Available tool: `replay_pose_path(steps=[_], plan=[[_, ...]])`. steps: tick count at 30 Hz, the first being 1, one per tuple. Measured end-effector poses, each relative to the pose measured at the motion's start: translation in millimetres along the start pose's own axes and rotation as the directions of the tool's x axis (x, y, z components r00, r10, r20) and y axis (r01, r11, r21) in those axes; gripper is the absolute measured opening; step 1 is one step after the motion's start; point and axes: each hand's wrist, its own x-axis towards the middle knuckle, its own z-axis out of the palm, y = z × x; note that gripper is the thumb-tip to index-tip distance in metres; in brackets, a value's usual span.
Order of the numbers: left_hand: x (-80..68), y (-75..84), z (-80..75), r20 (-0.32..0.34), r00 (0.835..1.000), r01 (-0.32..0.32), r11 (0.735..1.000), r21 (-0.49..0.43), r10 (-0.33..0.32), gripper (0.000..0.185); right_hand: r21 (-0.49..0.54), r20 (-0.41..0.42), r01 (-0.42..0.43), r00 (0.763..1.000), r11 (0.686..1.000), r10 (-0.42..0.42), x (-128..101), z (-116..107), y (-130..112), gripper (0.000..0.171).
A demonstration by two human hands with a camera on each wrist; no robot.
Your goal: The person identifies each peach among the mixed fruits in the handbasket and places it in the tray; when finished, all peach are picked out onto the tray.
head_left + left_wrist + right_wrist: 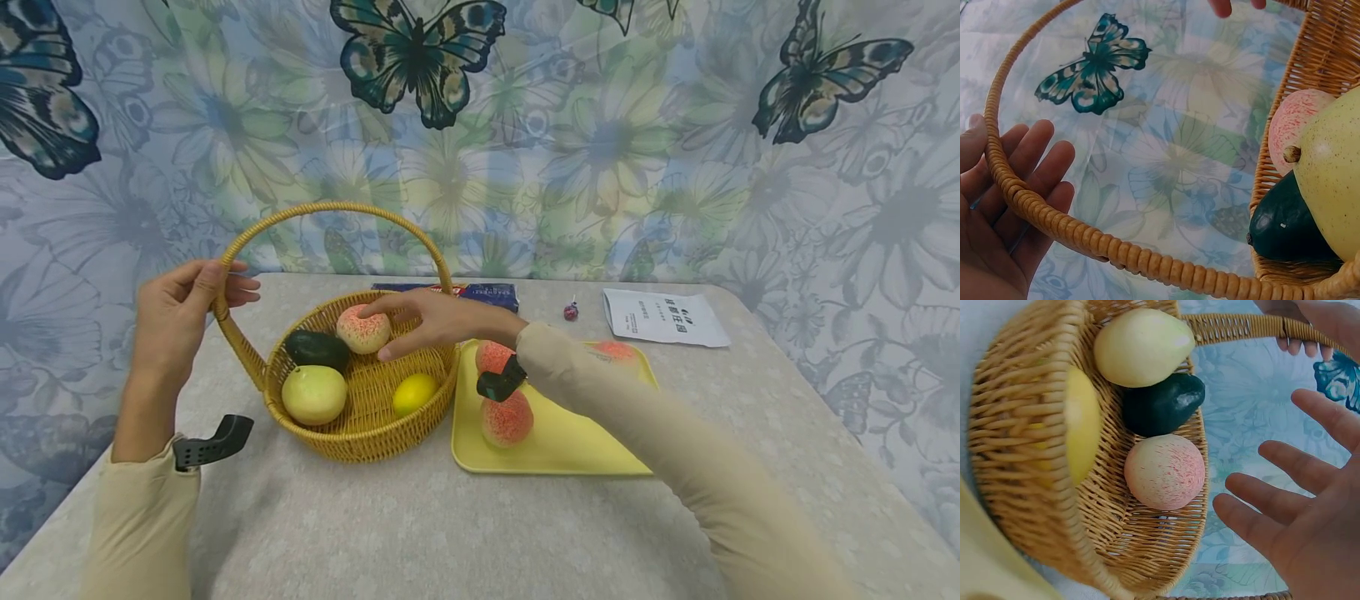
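Observation:
My left hand (176, 321) holds the handle of the wicker basket (367, 450), thumb on one side and fingers on the other. Over the basket's right side hovers my right hand (431, 321), its fingers spread and nothing in them. In the right wrist view a gap shows between those fingers and the pink-speckled peach (1165, 472) in the basket. Beside that peach lies a dark green avocado-like fruit (318, 350), and in front of it a pale yellow-green pear-like fruit (315, 395). A lemon (414, 393) sits at the basket's front right.
Right of the basket is a yellow tray (577, 450) carrying peaches (507, 418), partly hidden by my right forearm. Behind stand a blue package (487, 294), a small wrapped lollipop (571, 311) and a white printed packet (663, 317). A patterned cloth hangs behind the table.

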Motion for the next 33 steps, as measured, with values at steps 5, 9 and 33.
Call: replay_pose_path(steps=[5, 9, 33], plan=[[-1.4, 0.0, 0.5, -0.003, 1.0, -0.005, 1.0, -0.023, 0.005, 0.032, -0.008, -0.005, -0.025, 1.0, 1.0, 0.025, 12, 0, 4, 0.061], [-2.2, -0.3, 0.7, -0.006, 1.0, -0.003, 1.0, -0.02, 0.003, 0.033, 0.009, 0.035, -0.064, 0.997, 0.998, 0.063, 18, 0, 9, 0.063], [-0.7, -0.2, 0.0, -0.005, 1.0, 0.006, 1.0, -0.006, -0.006, 0.034, -0.052, -0.073, -0.192, 0.979, 0.98, 0.188, 54, 0, 22, 0.067]])
